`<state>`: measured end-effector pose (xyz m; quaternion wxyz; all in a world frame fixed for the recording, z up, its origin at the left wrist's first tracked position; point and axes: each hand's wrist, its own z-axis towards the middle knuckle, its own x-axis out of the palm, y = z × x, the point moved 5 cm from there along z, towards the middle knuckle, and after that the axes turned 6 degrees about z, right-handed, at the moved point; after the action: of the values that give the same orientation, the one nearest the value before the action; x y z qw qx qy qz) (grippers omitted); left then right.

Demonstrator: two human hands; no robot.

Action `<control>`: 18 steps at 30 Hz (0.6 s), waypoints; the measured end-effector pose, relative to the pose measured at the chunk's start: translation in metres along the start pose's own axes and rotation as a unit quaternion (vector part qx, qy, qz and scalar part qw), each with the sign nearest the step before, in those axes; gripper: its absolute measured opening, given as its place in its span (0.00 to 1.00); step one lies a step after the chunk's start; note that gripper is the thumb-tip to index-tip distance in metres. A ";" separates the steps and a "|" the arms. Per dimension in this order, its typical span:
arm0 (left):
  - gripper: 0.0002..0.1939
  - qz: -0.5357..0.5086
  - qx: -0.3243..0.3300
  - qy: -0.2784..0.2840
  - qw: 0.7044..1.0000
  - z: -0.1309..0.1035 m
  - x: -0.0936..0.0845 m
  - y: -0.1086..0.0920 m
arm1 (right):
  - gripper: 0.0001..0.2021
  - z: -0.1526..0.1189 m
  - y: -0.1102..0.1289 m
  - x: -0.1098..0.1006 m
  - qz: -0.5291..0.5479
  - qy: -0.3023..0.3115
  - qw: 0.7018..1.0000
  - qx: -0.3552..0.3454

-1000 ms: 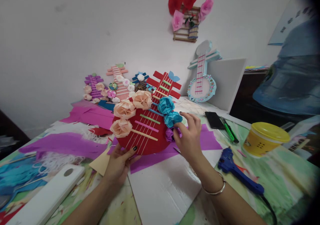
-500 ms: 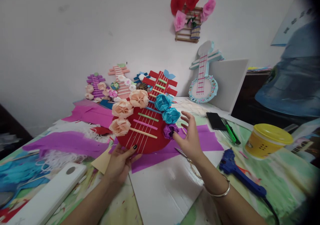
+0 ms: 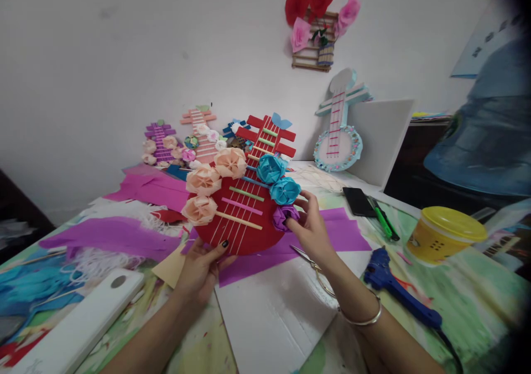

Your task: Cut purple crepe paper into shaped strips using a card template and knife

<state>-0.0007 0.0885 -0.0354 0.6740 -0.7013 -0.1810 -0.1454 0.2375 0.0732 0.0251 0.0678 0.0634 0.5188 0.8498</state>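
My left hand (image 3: pixel 199 271) clamped the lower rim of the red model lute (image 3: pixel 244 201) between thumb and fingers, holding it above the tabletop (image 3: pixel 464 291), short of the far edge. My right hand (image 3: pixel 309 224), previously wider, had narrowed to half-open around the purple paper flower (image 3: pixel 281 217); thumb contact probably steadied it, though I cannot confirm a grip.
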 end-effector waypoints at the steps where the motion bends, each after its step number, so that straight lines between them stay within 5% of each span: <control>1: 0.22 0.000 0.000 0.001 1.000 0.000 0.000 0.000 | 0.30 0.000 0.000 0.000 0.000 -0.002 1.000 0.001; 18: 0.21 -0.004 -0.014 -0.009 1.000 -0.004 0.003 -0.003 | 0.30 -0.001 0.005 0.001 0.036 -0.002 0.999 -0.006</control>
<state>0.0007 0.0851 -0.0310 0.6618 -0.7112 -0.1882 -0.1443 0.2360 0.0705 0.0288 0.0387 0.0828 0.5114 0.8545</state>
